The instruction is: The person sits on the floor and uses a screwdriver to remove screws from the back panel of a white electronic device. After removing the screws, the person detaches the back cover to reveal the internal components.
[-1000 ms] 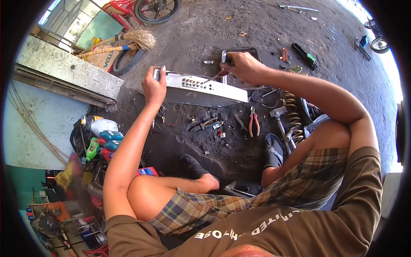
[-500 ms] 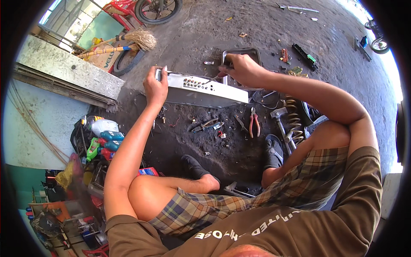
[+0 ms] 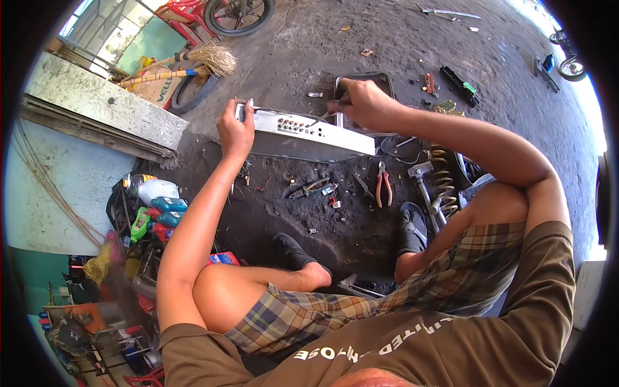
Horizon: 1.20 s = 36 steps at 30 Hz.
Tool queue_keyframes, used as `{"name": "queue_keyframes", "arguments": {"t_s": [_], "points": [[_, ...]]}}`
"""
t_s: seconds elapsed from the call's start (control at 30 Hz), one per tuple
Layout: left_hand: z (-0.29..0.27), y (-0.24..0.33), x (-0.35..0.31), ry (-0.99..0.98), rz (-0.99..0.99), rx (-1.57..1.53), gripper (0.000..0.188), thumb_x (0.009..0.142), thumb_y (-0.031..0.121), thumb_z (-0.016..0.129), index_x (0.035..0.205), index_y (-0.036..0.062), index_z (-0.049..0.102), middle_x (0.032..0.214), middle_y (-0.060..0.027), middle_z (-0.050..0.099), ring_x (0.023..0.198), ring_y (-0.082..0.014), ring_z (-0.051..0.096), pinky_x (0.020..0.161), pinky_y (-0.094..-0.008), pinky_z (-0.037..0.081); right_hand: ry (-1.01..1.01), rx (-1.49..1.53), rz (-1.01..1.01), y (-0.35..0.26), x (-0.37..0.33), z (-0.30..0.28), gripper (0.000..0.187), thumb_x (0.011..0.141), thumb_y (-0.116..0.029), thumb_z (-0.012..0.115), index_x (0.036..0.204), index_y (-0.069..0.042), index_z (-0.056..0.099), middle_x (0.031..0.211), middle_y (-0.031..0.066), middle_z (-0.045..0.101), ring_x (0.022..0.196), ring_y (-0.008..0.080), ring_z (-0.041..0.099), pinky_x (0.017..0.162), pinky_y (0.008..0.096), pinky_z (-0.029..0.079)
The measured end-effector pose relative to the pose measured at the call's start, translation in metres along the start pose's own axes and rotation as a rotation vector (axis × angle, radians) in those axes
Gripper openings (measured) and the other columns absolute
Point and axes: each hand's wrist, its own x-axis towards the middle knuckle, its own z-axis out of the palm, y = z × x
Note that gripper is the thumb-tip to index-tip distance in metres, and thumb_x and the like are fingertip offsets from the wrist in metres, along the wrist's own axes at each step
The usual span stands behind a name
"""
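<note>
A flat silver electronics case (image 3: 277,142) stands tilted on the dark ground ahead of my feet, its panel with rows of round sockets (image 3: 295,124) facing up. My left hand (image 3: 236,132) grips the case's left end, thumb over the top edge. Above the panel's right part, my right hand (image 3: 371,106) is closed around a screwdriver (image 3: 322,117). Its thin shaft slants down toward the sockets; whether the tip touches a screw is too small to tell. The fingers cover most of the handle.
Red-handled pliers (image 3: 384,186), another pair of pliers (image 3: 311,188), a hammer (image 3: 420,171) and a coil spring (image 3: 445,193) lie nearer me. Beyond the case are a dark tray (image 3: 391,82) and a long circuit board (image 3: 459,86). Bottles (image 3: 140,224) crowd the left side.
My right hand has turned slightly at the wrist and fingers around the screwdriver. The case has shifted a tiny bit to the right; my left hand keeps its hold.
</note>
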Motion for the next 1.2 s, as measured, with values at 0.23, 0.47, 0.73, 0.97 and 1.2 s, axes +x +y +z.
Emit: {"name": "queue_keyframes", "arguments": {"t_s": [0.23,0.47,0.73,0.97,1.2], "points": [[0.003,-0.003,0.001,0.002,0.017,-0.005,0.021,0.104,0.023,0.074,0.104,0.0021,0.071,0.092,-0.0212,0.077,0.089,-0.0441,0.076,0.08,-0.0512,0.057,-0.073,0.028,0.114,0.002,0.005,-0.004,0.037,0.097,-0.014,0.081,0.127,0.005,0.067,0.112,0.0194,0.079,0.11,0.0309,0.08,0.091,0.0413,0.063],[0.003,-0.001,0.0,0.005,0.003,-0.005,0.021,0.104,0.023,0.074,0.104,0.0023,0.071,0.092,-0.021,0.077,0.089,-0.0437,0.076,0.08,-0.051,0.057,-0.007,-0.086,0.059,0.006,0.003,-0.001,0.034,0.096,-0.011,0.081,0.123,0.005,0.068,0.115,0.0221,0.077,0.104,0.0374,0.08,0.093,0.043,0.063],[0.004,0.0,0.0,0.01,0.01,-0.002,0.021,0.104,0.023,0.075,0.103,0.0024,0.071,0.093,-0.0209,0.077,0.089,-0.0434,0.076,0.08,-0.0505,0.057,0.013,0.048,-0.059,0.011,0.0,-0.003,0.032,0.097,-0.012,0.08,0.122,0.005,0.07,0.115,0.0262,0.078,0.106,0.0368,0.08,0.092,0.0457,0.062],[0.003,-0.004,0.0,0.002,0.003,-0.007,0.02,0.104,0.023,0.074,0.103,0.0026,0.071,0.092,-0.021,0.077,0.09,-0.0435,0.076,0.081,-0.0508,0.056,-0.006,-0.054,0.015,0.016,0.002,0.002,0.036,0.097,-0.017,0.085,0.12,0.006,0.069,0.107,0.021,0.073,0.105,0.0346,0.081,0.089,0.0463,0.062],[0.006,0.002,0.002,0.008,0.0,-0.009,0.021,0.104,0.023,0.074,0.102,0.0027,0.071,0.092,-0.0209,0.077,0.09,-0.0437,0.075,0.081,-0.0514,0.056,0.106,0.083,-0.218,0.026,-0.003,0.008,0.036,0.102,-0.028,0.076,0.12,0.002,0.074,0.1,0.0234,0.078,0.096,0.0356,0.08,0.086,0.0476,0.064]]}}
